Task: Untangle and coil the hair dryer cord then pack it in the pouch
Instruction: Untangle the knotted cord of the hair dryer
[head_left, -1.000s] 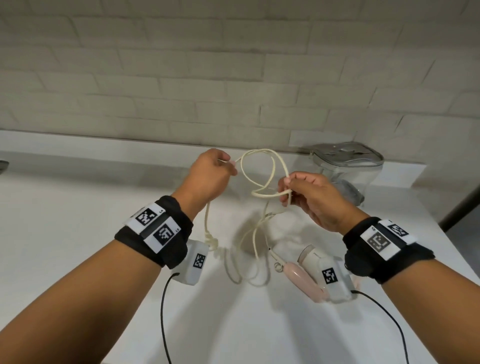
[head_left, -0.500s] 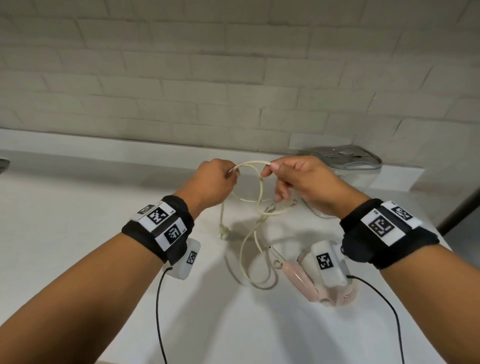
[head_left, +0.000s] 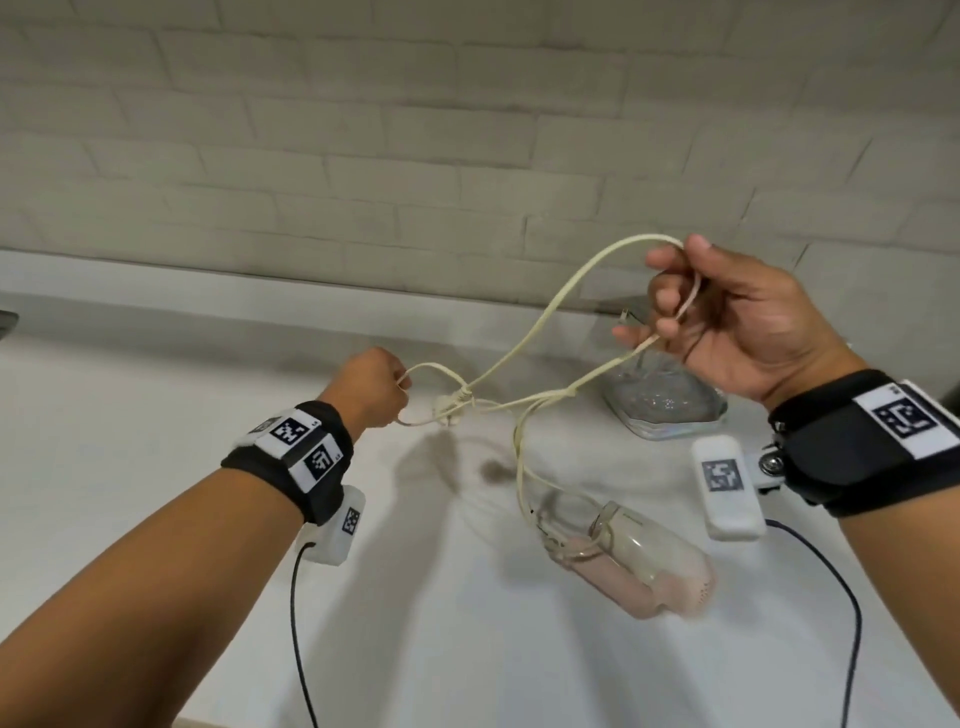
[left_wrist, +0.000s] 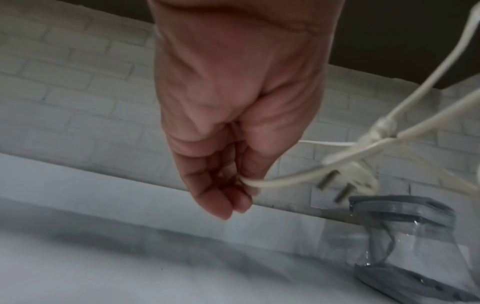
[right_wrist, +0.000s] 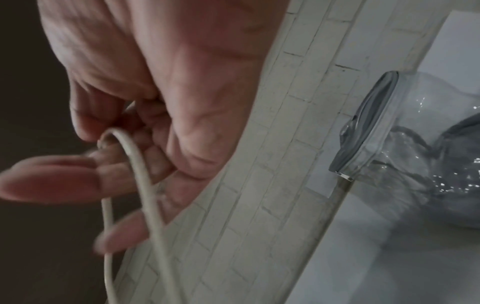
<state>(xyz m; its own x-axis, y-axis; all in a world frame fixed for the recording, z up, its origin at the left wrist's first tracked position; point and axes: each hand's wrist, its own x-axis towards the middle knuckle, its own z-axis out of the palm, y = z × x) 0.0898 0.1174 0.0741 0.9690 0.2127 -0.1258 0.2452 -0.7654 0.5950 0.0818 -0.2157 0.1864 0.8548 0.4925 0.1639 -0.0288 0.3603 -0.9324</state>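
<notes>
Left hand: we see the left hand (head_left: 375, 385) lower and nearer the wall, its fingers curled tight around a small loop of the cord (head_left: 540, 322); the left wrist view shows the cord coming out from between the fingertips (left_wrist: 242, 197).
Right hand: we see the right hand (head_left: 743, 322) raised higher, on the right, with a bend of the cord hooked over its partly curled fingers (right_wrist: 59, 181), two strands running down from them.
Cord: we find it cream-coloured and stretched in the air between both hands, the strands crossing at a knot (head_left: 462, 397) just beside the left hand.
Plug: we see the plug (left_wrist: 355, 174) with its two flat pins hanging just below the knot.
Hair dryer: we see the pink hair dryer (head_left: 639, 566) below the right wrist, blurred, with the cord running down to it; we cannot tell whether it touches the counter (head_left: 156, 415).
Pouch: we see the clear pouch (head_left: 670, 410) with grey trim standing on the white counter near the brick wall (head_left: 363, 130), beneath the right hand and apart from the dryer.
Wrists: we note black bands with printed markers and a small white camera unit on each wrist.
</notes>
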